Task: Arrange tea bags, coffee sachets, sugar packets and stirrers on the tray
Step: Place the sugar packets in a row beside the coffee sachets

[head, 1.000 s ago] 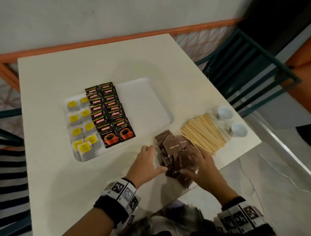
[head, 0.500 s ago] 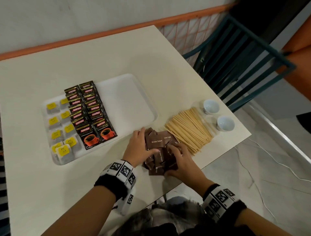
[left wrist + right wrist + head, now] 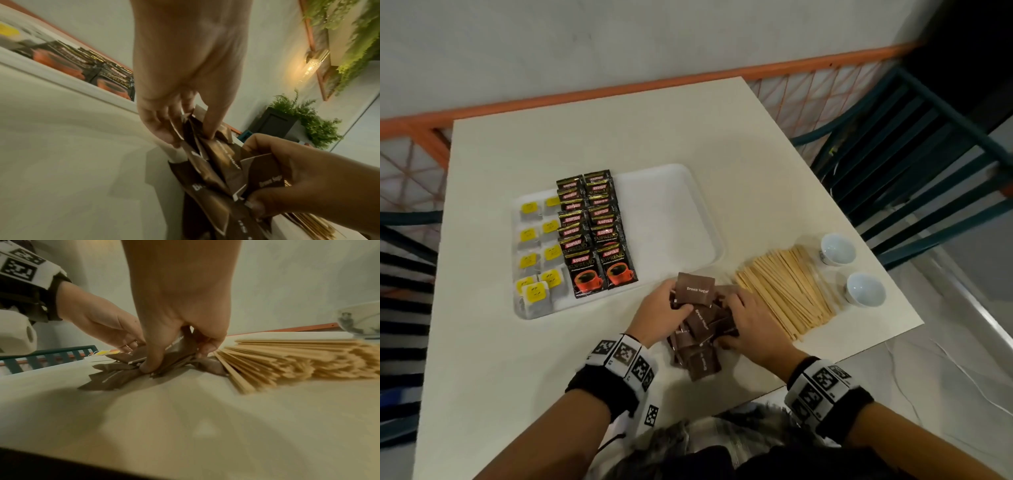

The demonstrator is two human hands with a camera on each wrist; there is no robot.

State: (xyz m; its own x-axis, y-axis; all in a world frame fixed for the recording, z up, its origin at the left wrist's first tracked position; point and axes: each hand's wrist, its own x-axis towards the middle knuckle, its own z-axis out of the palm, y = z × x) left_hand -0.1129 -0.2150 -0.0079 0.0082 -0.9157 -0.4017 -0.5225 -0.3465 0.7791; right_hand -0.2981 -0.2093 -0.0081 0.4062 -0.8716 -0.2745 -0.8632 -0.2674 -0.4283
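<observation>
Just beside stirrers [image 3: 784, 291], both hands [image 3: 705, 311] grip brown sugar packets [image 3: 700, 337].

I think this is a café: a small tabletop [image 3: 585, 342] by an orange railing [image 3: 722, 77], slatted chairs [image 3: 914, 144], wall lamp [image 3: 312, 65], green plants [image 3: 308, 123].

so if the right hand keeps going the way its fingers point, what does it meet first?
Probably the left hand: the right hand points leftward across the pile of brown sugar packets it already grips. Depth is unclear.
</observation>
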